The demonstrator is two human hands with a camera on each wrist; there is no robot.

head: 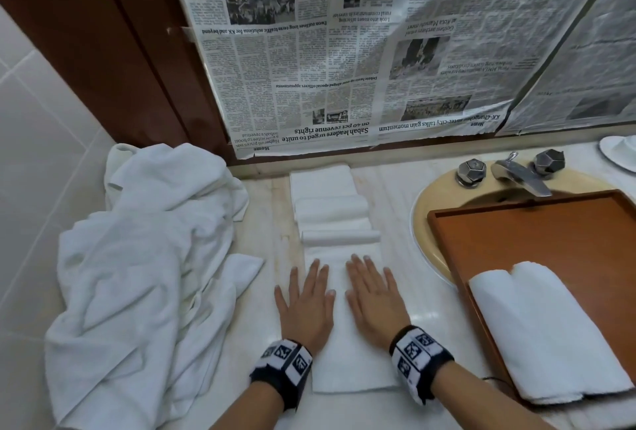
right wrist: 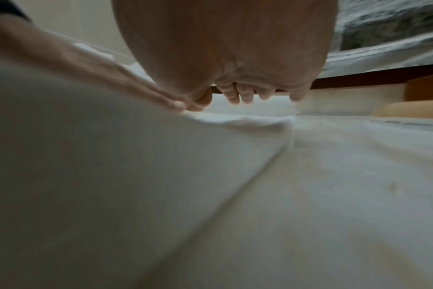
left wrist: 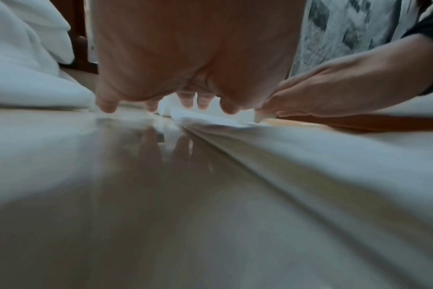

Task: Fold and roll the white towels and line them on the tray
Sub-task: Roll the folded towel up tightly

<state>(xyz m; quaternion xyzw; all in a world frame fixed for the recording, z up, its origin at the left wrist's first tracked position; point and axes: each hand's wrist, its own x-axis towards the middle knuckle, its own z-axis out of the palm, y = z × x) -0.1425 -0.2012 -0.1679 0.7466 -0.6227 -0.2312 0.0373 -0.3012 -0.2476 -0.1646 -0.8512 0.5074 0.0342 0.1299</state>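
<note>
- Head view: the left hand [head: 304, 302] and the right hand [head: 373, 295] lie flat, fingers straight, pressing the near part of a long folded towel [head: 347, 354] on the worktop [head: 395, 185]. Neither hand grips anything.
- The folded towel runs as a narrow strip away from the person toward the back wall; its far part lies in loose cross-folds. It is not yet rolled.
- Task status, done: one rolled towel [head: 547, 330] rests on the wooden tray [head: 516, 237], at the tray's near end. The tray sits over the sink [head: 426, 213], right of the strip.
- Task status, left: judged from the layout, the strip needs rolling and placing beside the rolled towel. A heap of unfolded towels [head: 148, 268] at the left of the worktop is unprocessed.
- Legible writing: newspaper [head: 344, 51] covers the wall, hung upside down. Readable headlines include "Sabah leaders urged to unite on 40 pct revenue rights" and "gain momentum". Smaller print is not legible.
- The wristbands [head: 282, 371] carry black-and-white square markers; no text is readable on them.
</note>
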